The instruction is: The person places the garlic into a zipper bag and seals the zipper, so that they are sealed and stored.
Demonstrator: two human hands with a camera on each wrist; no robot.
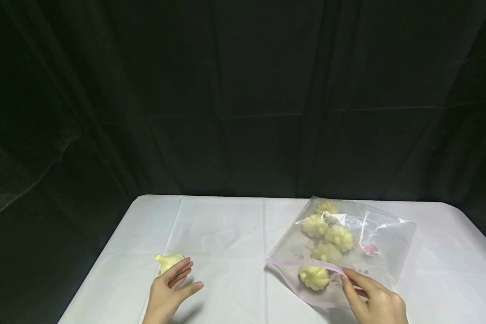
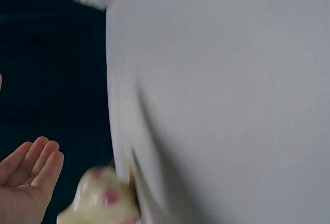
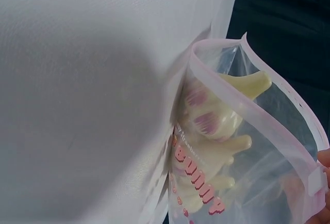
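Note:
A clear zip bag [image 1: 390, 234] with a pink edge lies on the right of the table, its mouth parted toward me. Several pale garlic bulbs [image 1: 339, 237] are inside, one garlic bulb [image 1: 315, 277] right at the mouth. My right hand [image 1: 376, 299] pinches the pink upper edge between thumb and fingers; in the right wrist view the fingertips [image 3: 325, 158] are at the white slider [image 3: 316, 180]. On the left, a single garlic bulb [image 1: 168, 260] sits on the cloth. My left hand [image 1: 167, 291] hovers beside it, fingers extended and thumb apart, holding nothing.
A white cloth [image 1: 227, 234] with fold lines covers the table. Behind it and along the sides hangs a dark curtain [image 1: 243, 99]. Pink lettering [image 3: 198, 177] is printed on the bag.

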